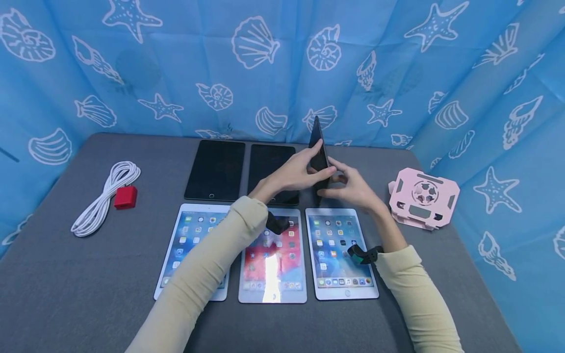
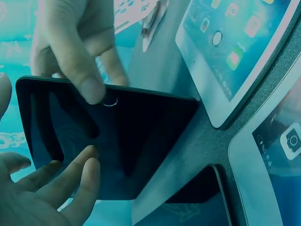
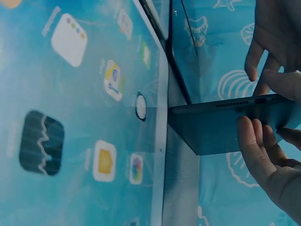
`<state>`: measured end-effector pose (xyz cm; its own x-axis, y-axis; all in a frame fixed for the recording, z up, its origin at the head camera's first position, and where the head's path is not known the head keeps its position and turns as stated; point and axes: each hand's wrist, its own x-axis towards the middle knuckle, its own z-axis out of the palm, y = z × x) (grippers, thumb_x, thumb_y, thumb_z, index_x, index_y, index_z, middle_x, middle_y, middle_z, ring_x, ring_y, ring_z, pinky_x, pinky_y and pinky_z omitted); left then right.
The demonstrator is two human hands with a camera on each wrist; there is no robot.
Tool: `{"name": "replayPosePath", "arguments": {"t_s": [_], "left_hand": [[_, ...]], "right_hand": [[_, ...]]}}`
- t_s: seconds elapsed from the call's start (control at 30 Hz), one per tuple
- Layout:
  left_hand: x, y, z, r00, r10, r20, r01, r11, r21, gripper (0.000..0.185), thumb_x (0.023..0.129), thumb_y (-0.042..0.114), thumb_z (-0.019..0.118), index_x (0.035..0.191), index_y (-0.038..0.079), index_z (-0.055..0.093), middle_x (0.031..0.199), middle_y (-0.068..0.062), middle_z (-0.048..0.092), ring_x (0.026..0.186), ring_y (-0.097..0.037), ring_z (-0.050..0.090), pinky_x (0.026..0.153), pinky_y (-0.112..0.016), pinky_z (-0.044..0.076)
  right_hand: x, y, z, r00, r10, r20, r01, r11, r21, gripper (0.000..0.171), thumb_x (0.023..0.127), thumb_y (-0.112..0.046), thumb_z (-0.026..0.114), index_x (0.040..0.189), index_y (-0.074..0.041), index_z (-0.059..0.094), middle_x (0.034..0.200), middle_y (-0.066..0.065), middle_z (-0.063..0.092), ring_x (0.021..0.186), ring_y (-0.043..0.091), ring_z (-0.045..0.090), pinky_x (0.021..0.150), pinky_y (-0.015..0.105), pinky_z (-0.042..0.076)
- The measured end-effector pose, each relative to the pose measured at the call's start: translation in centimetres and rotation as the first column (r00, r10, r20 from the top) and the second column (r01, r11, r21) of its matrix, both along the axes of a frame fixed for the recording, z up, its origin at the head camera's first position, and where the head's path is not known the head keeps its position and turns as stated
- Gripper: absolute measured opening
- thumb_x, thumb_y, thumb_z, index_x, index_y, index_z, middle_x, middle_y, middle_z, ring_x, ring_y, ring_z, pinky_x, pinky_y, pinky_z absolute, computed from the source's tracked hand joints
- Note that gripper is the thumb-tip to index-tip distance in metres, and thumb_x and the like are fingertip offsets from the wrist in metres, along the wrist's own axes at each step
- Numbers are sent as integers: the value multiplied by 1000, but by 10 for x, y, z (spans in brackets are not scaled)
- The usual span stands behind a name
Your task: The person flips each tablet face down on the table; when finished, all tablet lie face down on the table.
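Observation:
A dark tablet [image 1: 321, 159] stands on edge between both hands at the back of the table, its black screen [image 2: 141, 136] turned left. My right hand [image 1: 354, 190] grips it, thumb over the round home button [image 2: 110, 101] and several fingers on its back [image 3: 216, 136]. My left hand [image 1: 296, 171] is beside the screen, its loosely bent fingers [image 2: 87, 181] close to the glass. In the left wrist view those fingertips look apart from the screen. Two black tablets, one left [image 1: 216, 169] and one centre [image 1: 265, 162], lie flat in the back row.
Three lit white-framed tablets, left [image 1: 190, 235], middle [image 1: 269, 255] and right [image 1: 328, 245], form the front row. A coiled white cable [image 1: 99, 211] and red block [image 1: 125, 197] lie left. At right sits a pink stand [image 1: 423, 196]. A blue curtain [image 1: 176, 59] hangs behind.

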<state>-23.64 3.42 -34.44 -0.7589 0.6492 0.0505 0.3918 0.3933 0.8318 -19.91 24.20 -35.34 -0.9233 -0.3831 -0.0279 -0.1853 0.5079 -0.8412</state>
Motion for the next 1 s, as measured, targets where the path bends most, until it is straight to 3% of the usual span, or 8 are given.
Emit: {"name": "replayPosePath", "arguments": {"t_s": [0.13, 0.3, 0.53, 0.73, 1.0], "left_hand": [[0, -3, 3, 1000, 13, -18, -14, 999, -41, 91, 102, 46, 57, 165, 15, 1, 168, -18, 24, 123, -26, 66, 104, -39, 54], [0, -9, 3, 1000, 21, -23, -23, 997, -75, 95, 100, 47, 60, 165, 13, 0, 172, -16, 15, 129, -27, 63, 110, -42, 50], [0, -15, 4, 1000, 27, -10, -28, 994, -103, 107, 95, 46, 70, 165, 12, -2, 173, -14, 11, 134, -28, 60, 113, -43, 47], [-2, -25, 1, 999, 28, -27, -30, 994, -104, 111, 91, 43, 75, 165, 9, -1, 172, -14, 14, 131, -27, 62, 110, -41, 50], [-4, -39, -3, 999, 36, -30, -38, 995, -97, 112, 88, 42, 79, 165, 10, 5, 170, -11, 24, 124, -26, 66, 99, -38, 56]], "right_hand": [[-3, -1, -5, 999, 32, 14, -33, 999, 23, 86, 92, -5, 74, 163, -9, 26, 161, 21, 39, 132, 46, 55, 102, 56, 51], [-6, -1, -10, 996, 73, 47, -76, 995, 62, 78, 93, -10, 74, 160, -12, 34, 158, 19, 43, 128, 44, 54, 109, 61, 45], [-10, 2, -20, 985, 50, 166, -82, 978, 192, 84, 97, -22, 72, 163, -7, 23, 166, 24, 28, 137, 51, 49, 107, 61, 48], [-12, 2, -27, 972, 34, 235, -83, 975, 205, 88, 97, -29, 72, 164, -8, 19, 163, 26, 30, 136, 46, 50, 106, 56, 49], [-14, 4, -29, 959, 41, 282, -98, 977, 190, 83, 97, -29, 71, 163, -7, 25, 152, 24, 43, 124, 35, 54, 95, 38, 51]]}}
